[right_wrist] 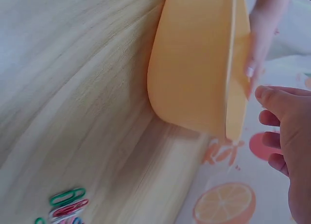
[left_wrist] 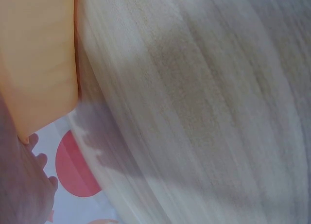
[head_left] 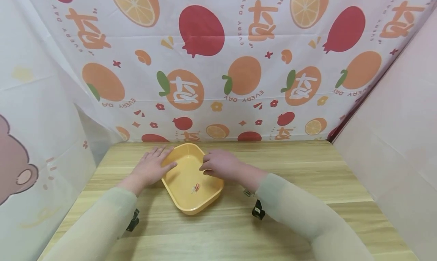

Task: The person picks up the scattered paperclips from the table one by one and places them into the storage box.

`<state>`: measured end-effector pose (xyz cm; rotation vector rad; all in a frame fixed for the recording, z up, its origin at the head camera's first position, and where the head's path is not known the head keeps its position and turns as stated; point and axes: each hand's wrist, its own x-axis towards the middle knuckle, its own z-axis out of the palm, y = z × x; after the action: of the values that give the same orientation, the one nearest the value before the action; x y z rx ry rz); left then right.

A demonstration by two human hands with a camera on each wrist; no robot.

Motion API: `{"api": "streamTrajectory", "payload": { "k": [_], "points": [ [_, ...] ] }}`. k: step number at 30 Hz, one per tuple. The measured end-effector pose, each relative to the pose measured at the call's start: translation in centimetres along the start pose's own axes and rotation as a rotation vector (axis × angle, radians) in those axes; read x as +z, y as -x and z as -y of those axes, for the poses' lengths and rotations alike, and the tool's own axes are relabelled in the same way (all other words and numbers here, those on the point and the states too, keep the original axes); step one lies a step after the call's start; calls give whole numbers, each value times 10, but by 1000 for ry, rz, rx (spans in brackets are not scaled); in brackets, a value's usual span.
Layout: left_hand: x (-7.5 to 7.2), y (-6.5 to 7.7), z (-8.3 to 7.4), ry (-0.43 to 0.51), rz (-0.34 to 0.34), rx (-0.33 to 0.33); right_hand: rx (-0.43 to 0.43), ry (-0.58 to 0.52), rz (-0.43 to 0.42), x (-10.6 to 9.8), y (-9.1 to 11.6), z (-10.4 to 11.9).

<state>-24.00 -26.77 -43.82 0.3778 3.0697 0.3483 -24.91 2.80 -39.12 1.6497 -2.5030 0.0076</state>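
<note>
A yellow plastic tray (head_left: 186, 208) stands on the wooden table. My left hand (head_left: 151, 166) rests on its left rim, fingers stretched toward the far corner and thumb reaching over the inside. Over the right rim hangs my right hand (head_left: 222, 164), fingers bent and thumb close to the index finger in the right wrist view; whether something small sits between the tips, I cannot tell. On the tray floor lie a red paper clip (head_left: 197, 187) and a pale one (head_left: 193, 189). More paper clips, including a green one (right_wrist: 68, 197) and a red one (right_wrist: 70, 209), lie on the table.
The wooden table (head_left: 211, 238) ends at a fruit-printed cloth (head_left: 246, 113) hung behind it. White sheets (head_left: 399, 158) close off both sides. A black fastening (head_left: 258, 210) shows by the right sleeve, another (head_left: 134, 220) by the left.
</note>
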Motion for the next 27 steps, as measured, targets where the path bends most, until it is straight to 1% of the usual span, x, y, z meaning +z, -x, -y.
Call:
{"api": "streamTrajectory", "payload": {
  "k": [3,8,12,17,21,27],
  "points": [
    [0,1,0,-1,-4,4,35,-30,-36,-1,13,-5],
    [0,1,0,-3,-11,13,64,-58,-147,2,37,-16],
    [-1,0,-1,1,-10,14,96,-51,-201,6,59,-20],
    [0,0,1,2,-7,9,122,-42,-210,18,85,-24],
    [1,-1,1,-3,-4,7,158,-65,-188,29,107,-26],
    [2,-2,2,-6,-9,8,208,-84,-155,44,134,-28]
  ]
}}
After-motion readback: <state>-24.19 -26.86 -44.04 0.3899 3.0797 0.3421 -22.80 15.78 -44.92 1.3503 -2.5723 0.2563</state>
